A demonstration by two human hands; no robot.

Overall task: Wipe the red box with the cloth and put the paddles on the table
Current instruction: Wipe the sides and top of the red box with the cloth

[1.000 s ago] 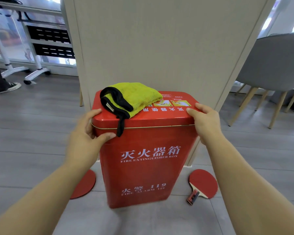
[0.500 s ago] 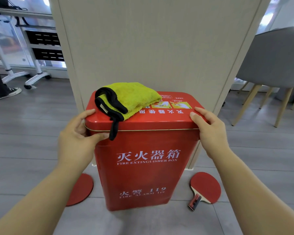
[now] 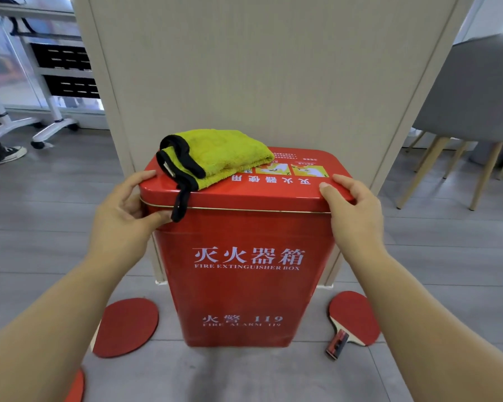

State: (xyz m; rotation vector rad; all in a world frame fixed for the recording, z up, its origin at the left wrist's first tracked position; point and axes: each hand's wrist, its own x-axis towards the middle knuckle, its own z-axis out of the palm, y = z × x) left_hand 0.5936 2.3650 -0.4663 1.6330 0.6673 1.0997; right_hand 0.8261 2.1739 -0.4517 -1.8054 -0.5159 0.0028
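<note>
The tall red box [image 3: 244,285], a fire extinguisher box, stands on the floor against a beige panel. A folded yellow-green cloth [image 3: 215,158] with black trim lies on the left of its lid. My left hand [image 3: 122,219] grips the lid's left front corner, thumb under the rim. My right hand [image 3: 352,210] grips the lid's right corner. One red paddle [image 3: 127,326] lies on the floor left of the box, a second red paddle [image 3: 353,320] lies right of it with its handle toward me. A third red paddle edge [image 3: 76,385] shows at bottom left.
The beige panel [image 3: 259,68] rises right behind the box. A grey chair [image 3: 474,91] with wooden legs stands at the right. A white desk frame on wheels [image 3: 41,129] and a person's shoe [image 3: 9,155] are at the far left.
The view has pulled back and lowered a little, showing more floor and a third paddle edge. Both hands keep their hold on the lid's corners; the cloth lies as before.
</note>
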